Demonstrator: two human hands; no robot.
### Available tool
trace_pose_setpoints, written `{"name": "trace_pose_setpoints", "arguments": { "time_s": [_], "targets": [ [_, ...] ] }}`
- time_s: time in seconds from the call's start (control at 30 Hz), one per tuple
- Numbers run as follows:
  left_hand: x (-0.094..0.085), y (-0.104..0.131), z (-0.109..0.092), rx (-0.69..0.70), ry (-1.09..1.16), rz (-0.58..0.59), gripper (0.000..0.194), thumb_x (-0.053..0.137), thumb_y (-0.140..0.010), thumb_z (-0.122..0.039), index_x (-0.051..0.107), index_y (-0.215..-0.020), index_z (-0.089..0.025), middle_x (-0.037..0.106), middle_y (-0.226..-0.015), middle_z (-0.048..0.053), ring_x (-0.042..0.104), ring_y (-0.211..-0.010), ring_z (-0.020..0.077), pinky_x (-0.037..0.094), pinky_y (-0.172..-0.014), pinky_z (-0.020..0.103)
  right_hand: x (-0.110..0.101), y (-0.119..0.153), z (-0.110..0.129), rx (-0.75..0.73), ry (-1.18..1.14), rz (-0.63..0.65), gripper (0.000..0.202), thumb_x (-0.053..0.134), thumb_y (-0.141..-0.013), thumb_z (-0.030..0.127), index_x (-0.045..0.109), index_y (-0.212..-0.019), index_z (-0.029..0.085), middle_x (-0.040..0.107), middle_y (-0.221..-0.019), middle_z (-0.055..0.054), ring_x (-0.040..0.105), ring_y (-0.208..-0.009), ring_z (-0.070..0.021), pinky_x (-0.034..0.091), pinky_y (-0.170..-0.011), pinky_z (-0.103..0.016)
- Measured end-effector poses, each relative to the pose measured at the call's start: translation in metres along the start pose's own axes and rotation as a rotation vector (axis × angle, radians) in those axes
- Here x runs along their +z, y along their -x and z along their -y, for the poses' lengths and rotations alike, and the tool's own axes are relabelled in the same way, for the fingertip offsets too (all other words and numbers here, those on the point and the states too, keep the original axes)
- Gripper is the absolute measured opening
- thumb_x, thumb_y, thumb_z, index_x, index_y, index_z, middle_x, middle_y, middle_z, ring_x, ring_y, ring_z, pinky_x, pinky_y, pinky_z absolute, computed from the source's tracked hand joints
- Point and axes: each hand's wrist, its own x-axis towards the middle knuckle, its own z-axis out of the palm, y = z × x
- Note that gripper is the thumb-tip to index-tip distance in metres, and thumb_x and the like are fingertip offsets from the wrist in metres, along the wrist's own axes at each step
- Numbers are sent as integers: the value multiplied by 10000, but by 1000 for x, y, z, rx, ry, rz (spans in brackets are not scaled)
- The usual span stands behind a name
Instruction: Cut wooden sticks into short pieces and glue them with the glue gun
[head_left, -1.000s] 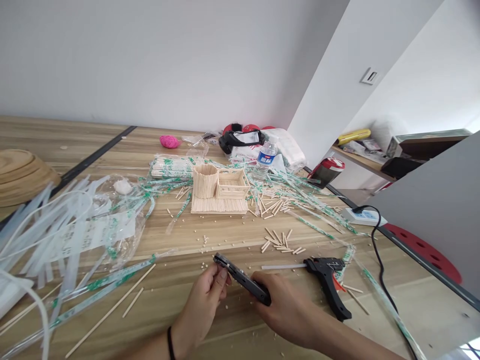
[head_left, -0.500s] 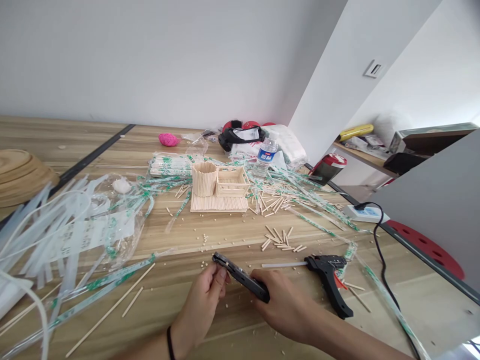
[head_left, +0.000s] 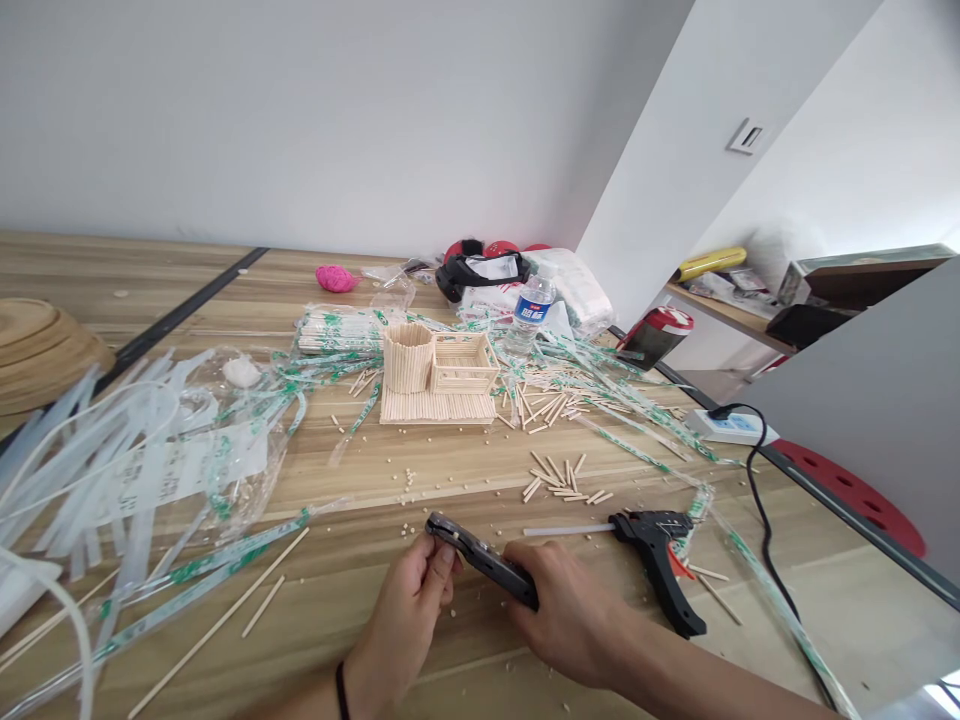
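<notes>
My right hand [head_left: 559, 605] is wrapped round the handles of black pliers [head_left: 487, 562], whose head points to the upper left. At that head, my left hand [head_left: 416, 595] is closed in a pinch; what it holds, if anything, is hidden by the fingers and the tool. Small cut wooden bits [head_left: 409, 478] are scattered just beyond the pliers. Short wooden sticks [head_left: 566, 476] lie in a loose pile ahead of my right hand. Farther back stands a stick-built model [head_left: 439, 408], with a round cup and a small railed box on a flat base.
A black glue gun [head_left: 656, 560] with a glue stick in it lies right of my right hand. Plastic wrappers and clear glue sticks [head_left: 142, 470] cover the left side. A water bottle [head_left: 534, 305], pink yarn [head_left: 336, 279] and a power strip [head_left: 727, 428] stand farther off.
Both hands stay almost in place. The head of the pliers has dipped slightly, and the tool has rolled a little in my right hand.
</notes>
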Motion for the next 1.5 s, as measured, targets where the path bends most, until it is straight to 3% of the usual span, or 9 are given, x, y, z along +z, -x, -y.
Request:
{"name": "trace_pose_setpoints", "arguments": {
  "time_s": [0.73,0.97,1.13,1.5],
  "targets": [
    [1,-4,3,-24,-9,-63,487,501,-762,-677,499,-711,-193,344,-547,-88,217,-451,88,119,-402,239,3,-12,-3,-56,154,15,157,488,-718,165,644,-719,180,740,-727,-101,666,-638,-201,244,-494,-261],
    [1,-6,-5,-40,-10,-54,497,486,-759,-689,500,-734,-193,336,-541,-97,216,-451,89,135,-410,233,-5,-16,-4,-44,306,-97,100,547,-737,208,640,-763,183,744,-741,-115,682,-664,-255,198,-517,-290],
    [1,-2,-4,-26,-15,-19,472,481,-781,-669,472,-687,-206,308,-523,-104,233,-454,92,145,-413,224,-10,-20,-14,-30,443,-204,128,534,-759,154,598,-868,177,728,-794,-94,675,-681,-251,204,-528,-299],
    [1,-3,-4,-12,-18,17,448,460,-799,-645,452,-685,-211,299,-517,-110,209,-454,92,142,-415,222,-5,-21,-30,-127,767,-449,274,480,-737,-23,587,-921,150,619,-841,-104,584,-759,-267,402,-681,-360]
  ]
}}
